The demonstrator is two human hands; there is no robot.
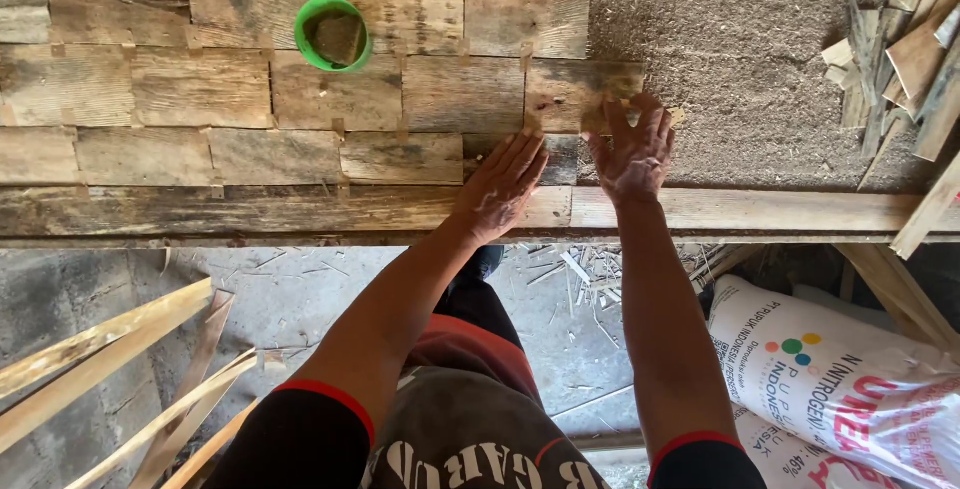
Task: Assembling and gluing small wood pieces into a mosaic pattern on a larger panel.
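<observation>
Hands are both down on the bench, laying thin wood pieces side by side in rows. L hand (500, 189) lies flat w/ fingers straight and close together, pressing on the lower row of wood pieces (400, 157) near the bench's front rail (760, 211). R hand (632, 154) has fingers spread a bit apart, tips on the end piece (570, 89) of the row above, right where the wood stops and the dusty bare top (760, 59) starts. Looks like the step is setting that last piece snug against its neighbor. Next move prob needs another piece from the scrap pile (900, 59) far right. Green cup (333, 34) sits well apart, up on the rows. White sack (850, 379) is down below.
</observation>
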